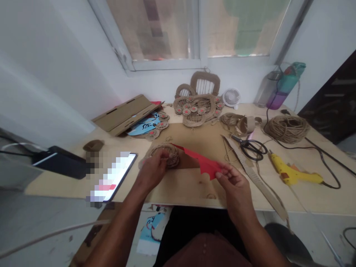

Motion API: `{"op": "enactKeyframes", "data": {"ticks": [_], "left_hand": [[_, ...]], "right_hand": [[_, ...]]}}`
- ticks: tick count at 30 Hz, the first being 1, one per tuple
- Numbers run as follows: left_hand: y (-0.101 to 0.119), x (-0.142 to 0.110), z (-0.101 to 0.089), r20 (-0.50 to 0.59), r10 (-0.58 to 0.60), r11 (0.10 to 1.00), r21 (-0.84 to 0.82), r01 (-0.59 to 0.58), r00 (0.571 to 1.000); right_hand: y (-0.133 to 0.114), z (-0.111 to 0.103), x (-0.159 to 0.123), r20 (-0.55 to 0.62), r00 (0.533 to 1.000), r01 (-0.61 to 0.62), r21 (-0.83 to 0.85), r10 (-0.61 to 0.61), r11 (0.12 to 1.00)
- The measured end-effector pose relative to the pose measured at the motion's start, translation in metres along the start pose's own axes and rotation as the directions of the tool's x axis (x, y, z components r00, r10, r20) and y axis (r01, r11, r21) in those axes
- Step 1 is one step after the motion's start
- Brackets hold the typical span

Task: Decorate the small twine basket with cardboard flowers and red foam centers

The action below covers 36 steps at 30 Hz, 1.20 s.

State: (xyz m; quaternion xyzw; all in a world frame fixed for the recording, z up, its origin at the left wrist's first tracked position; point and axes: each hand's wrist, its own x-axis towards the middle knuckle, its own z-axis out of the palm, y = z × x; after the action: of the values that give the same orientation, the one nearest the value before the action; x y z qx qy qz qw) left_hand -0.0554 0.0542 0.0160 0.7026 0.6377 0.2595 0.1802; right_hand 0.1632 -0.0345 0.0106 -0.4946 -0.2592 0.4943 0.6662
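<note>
Pinching one red sheet (208, 168) is the right hand (236, 183)

Wooden table (178, 187); on it yellow glue gun (292, 175), scissors (251, 148), twine bundle (289, 128), phone (118, 178).

The only view comes from a camera on the person's head, looking forward and steeply down, so both forearms run in from the near edge and the left hand (157, 163) and right hand (232, 181) fall about mid-frame. It is close enough to take in the table (183, 185) from its near edge to the far wall (155, 83), with the window (200, 33) cut off at the top. The person's lap (205, 237) shows at the near middle, floor to either side of it. The view is wide: the window frame leans outward at both sides. With a single view, no part of the scene is shared with another.
</note>
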Motion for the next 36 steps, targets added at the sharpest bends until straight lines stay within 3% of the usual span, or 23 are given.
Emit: {"op": "enactKeyframes", "data": {"ticks": [6,9,10,12,14,16,19,22,24,26,28,29,32,36], "left_hand": [[0.023,-0.022,-0.012,-0.079,-0.098,0.988,-0.127,0.088,0.992],[0.035,-0.045,-0.008,0.043,-0.103,0.963,-0.247,0.110,0.994],[0.039,-0.052,-0.004,0.157,-0.097,0.901,-0.406,0.154,0.983],[0.044,-0.063,0.003,0.315,-0.062,0.690,-0.672,0.269,0.947],[0.049,-0.068,0.011,0.430,0.013,0.475,-0.797,0.372,0.903],[0.056,-0.070,0.018,0.514,0.069,0.349,-0.815,0.462,0.855],[0.066,-0.071,0.026,0.613,0.026,0.219,-0.774,0.594,0.789],[0.071,-0.072,0.033,0.624,-0.077,0.103,-0.771,0.629,0.778],[0.072,-0.072,0.037,0.594,-0.131,0.056,-0.795,0.604,0.794],[0.072,-0.070,0.038,0.574,-0.172,0.016,-0.811,0.584,0.801],[0.074,-0.069,0.038,0.575,-0.210,-0.018,-0.811,0.584,0.791],[0.076,-0.068,0.037,0.575,-0.231,-0.034,-0.811,0.584,0.785],[0.081,-0.065,0.036,0.561,-0.291,-0.071,-0.820,0.567,0.775],[0.084,-0.061,0.035,0.485,-0.321,-0.106,-0.872,0.479,0.813]], "right_hand": [[-0.001,0.000,-0.002,-0.031,0.998,0.052,-0.048,-0.053,0.997],[0.000,-0.001,-0.008,-0.016,0.993,0.112,-0.109,-0.114,0.988],[0.001,-0.002,-0.011,0.003,0.990,0.137,-0.142,-0.138,0.980],[0.004,-0.005,-0.019,0.054,0.981,0.195,-0.232,-0.188,0.953],[0.008,-0.009,-0.028,0.113,0.964,0.264,-0.327,-0.240,0.907],[0.014,-0.013,-0.036,0.168,0.944,0.330,-0.404,-0.285,0.853],[0.019,-0.020,-0.044,0.249,0.918,0.394,-0.481,-0.309,0.783],[0.012,-0.035,-0.039,0.344,0.878,0.474,-0.525,-0.334,0.706],[-0.003,-0.049,-0.026,0.375,0.843,0.538,-0.585,-0.386,0.607],[-0.025,-0.066,-0.004,0.363,0.805,0.567,-0.703,-0.470,0.429],[-0.048,-0.080,0.024,0.381,0.809,0.484,-0.864,-0.449,0.139],[-0.058,-0.086,0.039,0.382,0.839,0.395,-0.917,-0.388,-0.049],[-0.077,-0.094,0.078,0.380,0.878,0.332,-0.921,-0.291,-0.202],[-0.079,-0.092,0.108,0.373,0.918,0.304,-0.883,-0.139,-0.358]]}}
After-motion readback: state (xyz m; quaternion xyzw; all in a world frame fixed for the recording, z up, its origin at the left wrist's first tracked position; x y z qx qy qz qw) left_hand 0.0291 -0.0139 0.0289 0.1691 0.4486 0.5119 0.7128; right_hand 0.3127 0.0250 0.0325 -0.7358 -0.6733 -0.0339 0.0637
